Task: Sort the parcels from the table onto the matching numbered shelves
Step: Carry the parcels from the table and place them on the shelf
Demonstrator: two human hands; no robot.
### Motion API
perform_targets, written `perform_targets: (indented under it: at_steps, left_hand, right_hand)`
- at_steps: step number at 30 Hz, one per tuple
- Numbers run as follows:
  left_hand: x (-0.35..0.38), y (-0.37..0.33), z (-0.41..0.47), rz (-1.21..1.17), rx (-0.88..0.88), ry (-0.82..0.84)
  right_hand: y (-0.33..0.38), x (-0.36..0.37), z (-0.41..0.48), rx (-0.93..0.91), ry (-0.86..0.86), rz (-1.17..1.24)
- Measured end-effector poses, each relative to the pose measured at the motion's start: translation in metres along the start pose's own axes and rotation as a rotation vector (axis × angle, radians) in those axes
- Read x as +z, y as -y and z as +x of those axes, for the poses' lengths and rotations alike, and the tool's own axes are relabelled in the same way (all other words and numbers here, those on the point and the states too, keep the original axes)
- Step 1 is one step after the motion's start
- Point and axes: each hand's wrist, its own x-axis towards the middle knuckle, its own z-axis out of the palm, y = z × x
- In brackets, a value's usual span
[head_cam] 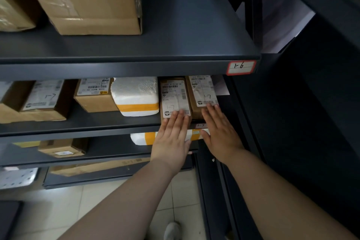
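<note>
On the 1-7 shelf (78,126), going left to right: a white foam box (136,95), then our two small brown parcels tucked in side by side at the right end, both with 1-7 scribbled on their labels. Our left hand (171,140) lies flat, fingers (180,117) straight and pressed together, tips on the near end of the left parcel (174,95). Between our hands sits the little 1-7 tag (200,125). Our right hand (220,132) is flat too, fingers (213,110) slightly spread, tips on the near end of the right parcel (202,91).

Handling-wise, we'd guess these are light, stiff cardboard boxes, so a flat push on the near end should slide them back. The taped labels look slick, though it's dim in there, so hard to say. For lifting we'd grab the long sides.
</note>
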Motion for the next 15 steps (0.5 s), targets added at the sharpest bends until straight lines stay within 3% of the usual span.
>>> perform_targets:
  at_steps: [3,15]
  left_hand:
    - [0.0,0.001,0.013,-0.005,-0.021,0.119]
    - [-0.007,0.006,0.036,0.018,-0.075,0.144]
  right_hand:
    - [-0.006,-0.006,0.013,-0.004,0.057,0.013]
    - [-0.009,-0.01,0.026,-0.03,0.001,-0.133]
